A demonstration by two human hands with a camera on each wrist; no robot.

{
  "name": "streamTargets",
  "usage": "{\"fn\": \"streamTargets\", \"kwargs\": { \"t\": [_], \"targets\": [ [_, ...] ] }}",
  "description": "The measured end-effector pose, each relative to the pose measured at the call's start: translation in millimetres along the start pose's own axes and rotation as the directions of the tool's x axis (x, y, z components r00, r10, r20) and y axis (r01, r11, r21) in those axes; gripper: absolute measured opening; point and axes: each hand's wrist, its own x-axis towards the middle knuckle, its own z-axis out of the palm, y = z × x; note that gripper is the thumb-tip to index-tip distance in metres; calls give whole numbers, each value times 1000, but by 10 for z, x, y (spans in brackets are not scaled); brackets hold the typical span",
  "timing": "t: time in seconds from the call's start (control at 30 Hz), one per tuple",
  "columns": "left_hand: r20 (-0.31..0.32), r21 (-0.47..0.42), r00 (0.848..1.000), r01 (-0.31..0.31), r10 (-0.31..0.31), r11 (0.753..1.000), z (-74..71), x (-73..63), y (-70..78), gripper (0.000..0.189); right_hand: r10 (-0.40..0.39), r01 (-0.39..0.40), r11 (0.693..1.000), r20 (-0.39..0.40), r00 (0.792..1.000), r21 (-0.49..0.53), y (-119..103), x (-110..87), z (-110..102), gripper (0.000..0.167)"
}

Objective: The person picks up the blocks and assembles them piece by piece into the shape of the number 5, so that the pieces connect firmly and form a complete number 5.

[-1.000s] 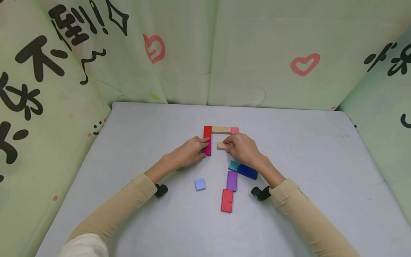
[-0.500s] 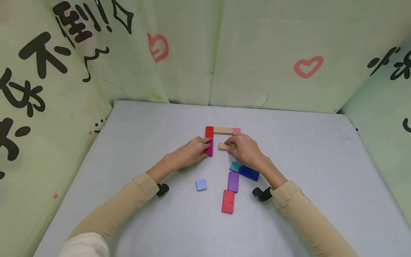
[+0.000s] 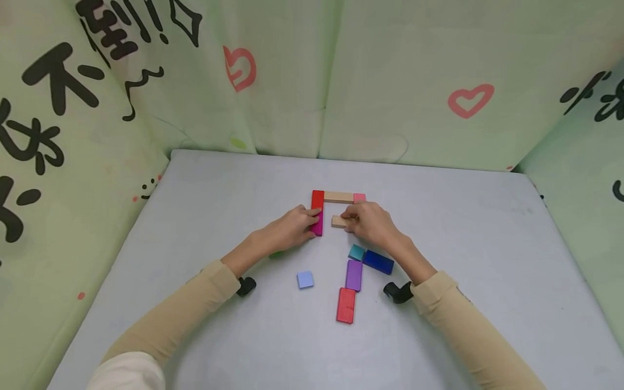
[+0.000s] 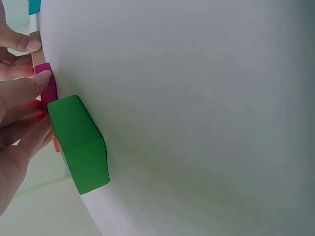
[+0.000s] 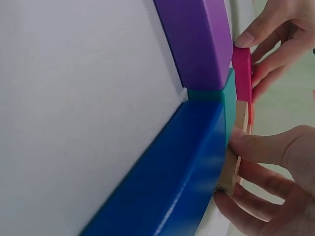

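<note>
In the head view my left hand (image 3: pixel 292 226) pinches a magenta block (image 3: pixel 318 230), thumb at its near end and fingers along its side. This block lines up end to end with a red block (image 3: pixel 317 199). From the red one's far end a plain wooden block (image 3: pixel 338 197) runs right to a pink block (image 3: pixel 359 197). My right hand (image 3: pixel 371 223) grips another plain wooden block (image 3: pixel 337 221), its left end showing past the fingertips. The right wrist view shows thumb and fingers on either side of this wooden block (image 5: pixel 241 115).
Nearer me lie a teal block (image 3: pixel 356 252), a dark blue block (image 3: pixel 378 262), a purple block (image 3: pixel 353 275) and a flat red block (image 3: pixel 345 305). A light blue block (image 3: pixel 305 280) lies apart to the left. The left wrist view shows a green block (image 4: pixel 78 145) beside my left hand.
</note>
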Motion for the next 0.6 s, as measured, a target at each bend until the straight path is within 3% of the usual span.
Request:
{"fn": "streamTargets", "kwargs": {
  "t": [0.27, 0.6],
  "targets": [
    [20, 11, 1000, 0, 0, 1000, -8, 24, 6, 47, -4, 4, 1000, 11, 1000, -11, 7, 3, 0, 25],
    [56, -1, 997, 60, -60, 998, -59, 64, 5, 50, -8, 9, 1000, 19, 1000, -15, -7, 24, -5, 24]
  ]
}}
